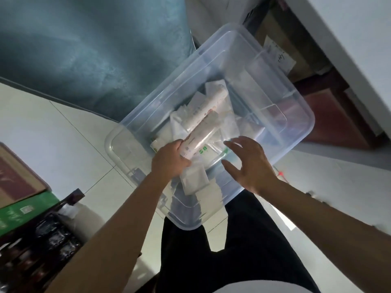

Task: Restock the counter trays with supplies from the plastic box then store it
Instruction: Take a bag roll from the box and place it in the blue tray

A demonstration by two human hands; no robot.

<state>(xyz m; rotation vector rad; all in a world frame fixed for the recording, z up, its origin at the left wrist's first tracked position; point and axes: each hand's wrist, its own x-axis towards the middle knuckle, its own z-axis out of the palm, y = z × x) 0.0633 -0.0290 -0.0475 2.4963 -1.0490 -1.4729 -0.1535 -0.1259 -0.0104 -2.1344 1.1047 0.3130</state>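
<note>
A clear plastic box (281,96) sits on the white tiled floor in front of me, holding white packets and a long sleeve of paper cups (208,115). My left hand (169,160) grips the near end of that sleeve inside the box. My right hand (247,161) hovers over the box's near right side with fingers spread, holding nothing. More flat white packets (193,180) lie under my left hand.
The box's clear lid (120,149) lies partly under its left side. A teal curtain (95,49) hangs at the back left. Cardboard and green cartons (23,199) stand at the left, dark wrapped goods below them. Brown boxes (283,39) fill a low shelf at the upper right.
</note>
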